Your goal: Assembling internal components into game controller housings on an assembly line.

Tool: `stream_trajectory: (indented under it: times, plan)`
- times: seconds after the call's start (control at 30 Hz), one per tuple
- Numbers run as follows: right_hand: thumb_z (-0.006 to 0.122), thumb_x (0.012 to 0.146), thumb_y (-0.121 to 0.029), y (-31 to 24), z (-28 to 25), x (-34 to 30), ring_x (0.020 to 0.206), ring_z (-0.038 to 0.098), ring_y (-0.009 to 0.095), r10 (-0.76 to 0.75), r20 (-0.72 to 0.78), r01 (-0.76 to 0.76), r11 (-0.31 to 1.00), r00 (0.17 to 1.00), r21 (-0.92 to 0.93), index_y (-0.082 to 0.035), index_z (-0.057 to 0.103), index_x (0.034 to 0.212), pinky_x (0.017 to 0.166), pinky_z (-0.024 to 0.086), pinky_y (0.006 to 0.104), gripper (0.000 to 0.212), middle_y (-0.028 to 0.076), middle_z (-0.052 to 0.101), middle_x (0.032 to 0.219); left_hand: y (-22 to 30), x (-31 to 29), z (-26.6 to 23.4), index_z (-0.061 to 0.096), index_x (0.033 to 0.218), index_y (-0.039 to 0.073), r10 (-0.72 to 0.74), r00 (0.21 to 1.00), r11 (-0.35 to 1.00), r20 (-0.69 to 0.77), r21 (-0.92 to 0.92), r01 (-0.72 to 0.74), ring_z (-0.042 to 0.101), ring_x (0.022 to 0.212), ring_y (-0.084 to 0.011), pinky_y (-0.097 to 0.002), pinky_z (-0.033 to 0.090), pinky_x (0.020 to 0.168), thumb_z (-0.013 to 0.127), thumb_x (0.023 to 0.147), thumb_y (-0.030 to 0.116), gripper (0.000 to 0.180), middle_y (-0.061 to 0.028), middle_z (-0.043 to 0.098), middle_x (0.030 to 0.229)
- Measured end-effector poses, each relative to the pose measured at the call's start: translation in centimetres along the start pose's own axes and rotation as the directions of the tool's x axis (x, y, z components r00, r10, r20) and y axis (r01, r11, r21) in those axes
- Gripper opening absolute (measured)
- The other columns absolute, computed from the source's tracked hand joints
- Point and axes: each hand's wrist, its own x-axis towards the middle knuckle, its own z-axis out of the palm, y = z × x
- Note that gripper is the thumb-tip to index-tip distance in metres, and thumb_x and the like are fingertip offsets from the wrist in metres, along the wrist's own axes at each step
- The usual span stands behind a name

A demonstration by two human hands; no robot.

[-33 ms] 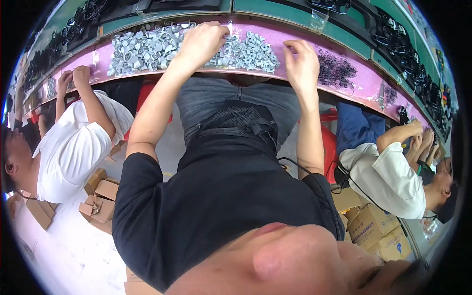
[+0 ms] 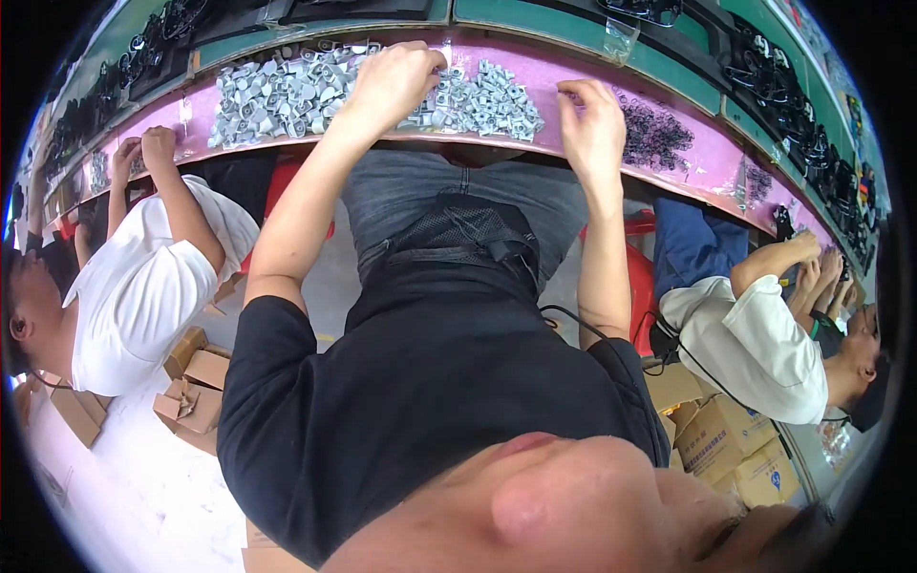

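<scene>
My left hand [image 2: 399, 78] hovers above the bench between two heaps, its fingers curled together and their tips turned away. Whatever they may hold is hidden. To its left lies a wide heap of larger grey plastic parts [image 2: 277, 95]; smaller pale grey parts [image 2: 492, 105] spread to its right. My right hand [image 2: 594, 134] is over the pink bench top [image 2: 546, 72], between the small grey parts and a pile of thin black parts [image 2: 654, 138]. Its fingers bend inward, with a small gap to the thumb and nothing visible between them.
Green shelving [image 2: 564, 29] with black items runs along the bench's far side. One person in a white shirt [image 2: 148, 277] works at left, another in a pale shirt [image 2: 755, 334] at right. Cardboard boxes [image 2: 721, 439] stand on the floor behind.
My right hand has shifted slightly right, toward the black parts. My left hand looks still.
</scene>
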Motion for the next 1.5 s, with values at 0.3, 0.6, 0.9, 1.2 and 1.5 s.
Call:
stream_trajectory:
  times: [0.3, 0.6, 0.9, 1.2, 1.5]
  plan:
    - [0.072, 0.088, -0.007, 2.9, -3.1, 0.5, 0.097, 0.066, 0.033, -0.061, 0.001, 0.06, 0.969, 0.998, -0.239, -0.003, 0.076, 0.098, 0.088, 0.053, 0.0418, 0.012, 0.013, 0.071, 0.1, -1.0, 0.6, 1.4, 0.076, 0.111, 0.008, 0.093, 0.996, 0.993, -0.007, -0.065, -0.094, 0.07, 0.101, -0.0344, -0.0458, 0.056, 0.084, 0.072, 0.093, 0.023, 0.024, -0.0102, 0.073, 0.102]
    - [0.077, 0.083, -0.012, 3.9, -0.6, 1.4, 0.104, 0.063, 0.029, -0.185, 0.187, 0.242, 0.904, 0.965, -0.353, -0.006, 0.078, 0.101, 0.092, 0.05, 0.0422, 0.019, 0.008, 0.069, 0.105, 0.1, -0.7, -0.2, 0.075, 0.116, 0.01, -0.019, 0.991, 0.979, -0.133, -0.202, -0.008, 0.069, 0.1, -0.038, -0.0474, 0.055, 0.085, 0.068, 0.097, 0.021, 0.023, -0.014, 0.07, 0.107]
    - [0.07, 0.098, -0.011, 2.6, -1.1, 1.2, 0.101, 0.073, 0.025, 0.016, 0.114, -0.035, 0.985, 0.993, 0.168, 0.0, 0.076, 0.113, 0.091, 0.055, 0.0347, 0.02, 0.011, 0.077, 0.109, 1.9, -0.6, 0.4, 0.074, 0.118, 0.008, 0.02, 0.959, 0.989, -0.281, -0.138, -0.061, 0.072, 0.093, -0.0348, -0.0439, 0.057, 0.081, 0.072, 0.096, 0.021, 0.026, -0.0118, 0.072, 0.11]
    - [0.067, 0.102, -0.008, -0.3, -0.3, -0.4, 0.1, 0.074, 0.021, 0.257, 0.322, -0.401, 0.373, 0.911, 0.837, 0.008, 0.07, 0.122, 0.09, 0.059, 0.0322, 0.025, 0.015, 0.077, 0.107, 9.9, 0.8, 0.6, 0.07, 0.118, 0.006, 0.024, 0.967, 0.843, -0.253, -0.515, -0.155, 0.07, 0.082, -0.0266, -0.0387, 0.057, 0.072, 0.083, 0.086, 0.034, 0.044, -0.0089, 0.073, 0.101]
    - [0.076, 0.095, -0.001, -1.1, 0.8, -1.5, 0.092, 0.074, 0.018, 0.423, 0.123, -0.301, 0.385, 0.898, 0.872, 0.01, 0.07, 0.12, 0.085, 0.063, 0.0297, 0.027, 0.015, 0.076, 0.103, 10.8, 1.4, 3.2, 0.073, 0.104, 0.003, 0.101, 0.892, 0.894, -0.441, -0.352, -0.275, 0.07, 0.08, -0.0301, -0.0418, 0.058, 0.073, 0.08, 0.088, 0.02, 0.024, -0.0108, 0.073, 0.093]
